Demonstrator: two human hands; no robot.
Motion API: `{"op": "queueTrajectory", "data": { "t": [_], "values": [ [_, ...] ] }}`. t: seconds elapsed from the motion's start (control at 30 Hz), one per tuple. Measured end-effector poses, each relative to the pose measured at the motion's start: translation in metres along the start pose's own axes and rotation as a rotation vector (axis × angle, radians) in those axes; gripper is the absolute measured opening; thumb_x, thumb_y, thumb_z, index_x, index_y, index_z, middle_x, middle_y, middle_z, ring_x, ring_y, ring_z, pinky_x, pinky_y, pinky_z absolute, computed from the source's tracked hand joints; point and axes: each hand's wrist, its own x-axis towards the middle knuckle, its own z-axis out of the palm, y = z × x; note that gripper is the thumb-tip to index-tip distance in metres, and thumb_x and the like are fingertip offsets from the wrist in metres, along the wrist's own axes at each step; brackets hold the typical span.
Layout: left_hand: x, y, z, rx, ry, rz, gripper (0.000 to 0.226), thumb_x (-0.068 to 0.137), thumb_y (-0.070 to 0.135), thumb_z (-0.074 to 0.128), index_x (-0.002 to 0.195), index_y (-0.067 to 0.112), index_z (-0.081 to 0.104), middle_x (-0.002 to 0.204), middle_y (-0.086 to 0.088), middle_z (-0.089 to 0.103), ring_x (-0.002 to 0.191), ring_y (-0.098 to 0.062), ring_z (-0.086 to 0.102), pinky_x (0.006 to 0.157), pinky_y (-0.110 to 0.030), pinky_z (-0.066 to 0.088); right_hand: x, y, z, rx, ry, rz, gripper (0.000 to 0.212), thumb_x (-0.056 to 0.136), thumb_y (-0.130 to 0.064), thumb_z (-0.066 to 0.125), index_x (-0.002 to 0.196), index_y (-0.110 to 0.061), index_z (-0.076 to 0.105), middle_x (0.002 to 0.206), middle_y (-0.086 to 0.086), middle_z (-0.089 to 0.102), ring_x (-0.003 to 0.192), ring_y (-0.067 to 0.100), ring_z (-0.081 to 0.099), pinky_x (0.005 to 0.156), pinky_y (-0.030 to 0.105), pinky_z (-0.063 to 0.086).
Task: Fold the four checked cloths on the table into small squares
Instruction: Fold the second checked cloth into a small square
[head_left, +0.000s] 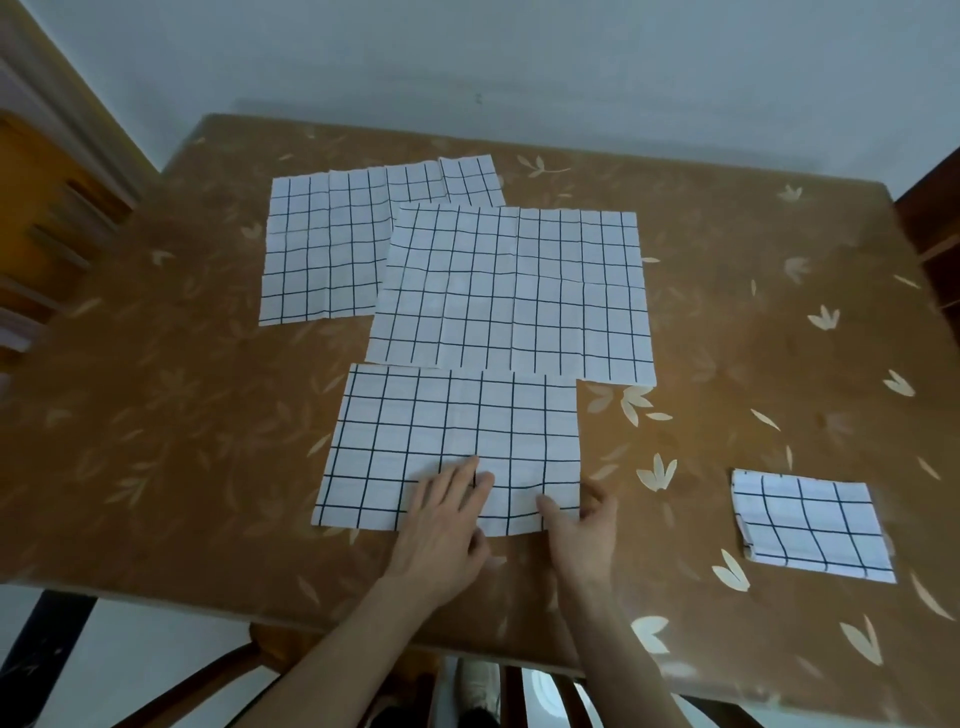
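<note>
Our left hand (447, 514) lies spread flat on the near cloth (452, 441); our right hand (582, 525) pinches its near-right corner, the cloth stretching away left and far.

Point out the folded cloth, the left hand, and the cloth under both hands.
Folded cloth (813, 525), head view: centre of its top face.
Left hand (441, 530), head view: back of the hand.
Cloth under both hands (447, 426), head view: bare middle.

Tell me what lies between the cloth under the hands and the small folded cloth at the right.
In the head view, only bare table with its leaf pattern separates the near cloth from the folded cloth.
</note>
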Motion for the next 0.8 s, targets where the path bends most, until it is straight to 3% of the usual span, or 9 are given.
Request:
{"op": "queueTrajectory", "data": {
  "t": [0.1,0.17,0.23,0.3,0.37,0.43,0.5,0.67,0.8],
  "values": [
    [-0.001,-0.001,-0.009,-0.051,0.014,-0.039,0.072,0.096,0.042,0.049,0.161,0.028,0.021,0.164,0.003,0.025,0.148,-0.019,0.025,0.122,-0.04,0.023,-0.002,-0.003,0.011,0.245,0.031,0.088,0.023,0.091,-0.009,0.073,0.113,-0.013,0.069,0.102,0.007,0.077,0.096,0.025,0.073,0.091,0.045,0.059],
    [-0.002,-0.006,-0.012,-0.135,0.008,-0.056,0.069,0.098,0.045,0.046,0.16,0.028,0.022,0.162,0.007,0.026,0.147,-0.016,0.024,0.121,-0.037,0.023,-0.009,-0.006,0.017,0.259,0.046,0.051,0.011,0.097,-0.013,0.064,0.102,-0.017,0.073,0.097,0.004,0.078,0.097,0.027,0.073,0.091,0.047,0.059],
    [-0.001,-0.012,-0.014,-0.282,-0.01,-0.083,0.065,0.1,0.049,0.046,0.159,0.029,0.025,0.161,0.012,0.027,0.147,-0.012,0.021,0.122,-0.034,0.022,-0.014,-0.006,0.025,0.142,0.064,-0.083,0.018,0.101,-0.026,0.054,0.101,-0.023,0.071,0.099,0.003,0.074,0.1,0.026,0.069,0.094,0.049,0.055],
    [0.003,-0.018,-0.015,-0.464,0.005,-0.119,0.06,0.101,0.048,0.048,0.156,0.03,0.033,0.156,0.014,0.035,0.145,-0.009,0.026,0.121,-0.033,0.027,-0.02,-0.002,0.035,-0.066,0.115,-0.275,0.037,0.1,-0.041,0.041,0.106,-0.02,0.071,0.104,0.006,0.059,0.104,0.029,0.057,0.099,0.044,0.044],
    [0.006,-0.024,-0.019,-0.703,0.038,-0.183,0.05,0.103,0.043,0.052,0.15,0.032,0.044,0.145,0.016,0.046,0.135,-0.004,0.041,0.114,-0.03,0.038,-0.027,-0.001,0.047,-0.209,0.131,-0.424,0.061,0.097,-0.048,0.033,0.134,-0.011,0.065,0.121,0.01,0.049,0.117,0.028,0.045,0.106,0.034,0.032],
    [0.008,-0.029,-0.026,-0.941,0.058,-0.265,0.038,0.105,0.038,0.052,0.143,0.034,0.052,0.135,0.019,0.055,0.12,0.006,0.051,0.103,-0.022,0.046,-0.037,-0.001,0.059,-0.26,0.078,-0.543,0.061,0.102,-0.046,0.03,0.154,-0.017,0.046,0.15,0.003,0.039,0.141,0.017,0.034,0.115,0.03,0.024],
    [0.009,-0.035,-0.035,-1.127,0.103,-0.346,0.028,0.107,0.034,0.051,0.132,0.035,0.061,0.128,0.019,0.063,0.113,0.009,0.056,0.095,-0.014,0.047,-0.045,0.001,0.074,-0.298,0.003,-0.66,0.057,0.106,-0.04,0.029,0.16,-0.022,0.034,0.164,-0.011,0.026,0.154,0.007,0.019,0.123,0.03,0.019],
    [0.016,-0.069,-0.058,-1.475,0.225,-0.528,0.03,0.107,0.033,0.048,0.111,0.019,0.073,0.103,-0.006,0.077,0.094,-0.022,0.073,0.081,-0.034,0.058,-0.067,0.005,0.114,-0.456,-0.144,-0.846,0.062,0.105,-0.017,0.035,0.165,-0.022,0.019,0.172,-0.009,0.014,0.159,0.01,0.01,0.128,0.034,0.013],
    [0.016,-0.102,-0.073,-1.489,0.215,-0.512,0.04,0.108,0.044,0.04,0.109,0.023,0.074,0.098,0.002,0.079,0.091,-0.013,0.075,0.08,-0.028,0.06,-0.077,0.015,0.143,-0.642,-0.229,-0.878,0.062,0.104,-0.027,0.025,0.165,-0.025,0.013,0.173,-0.013,0.008,0.159,0.006,0.001,0.128,0.039,0.012]
  ]
}}
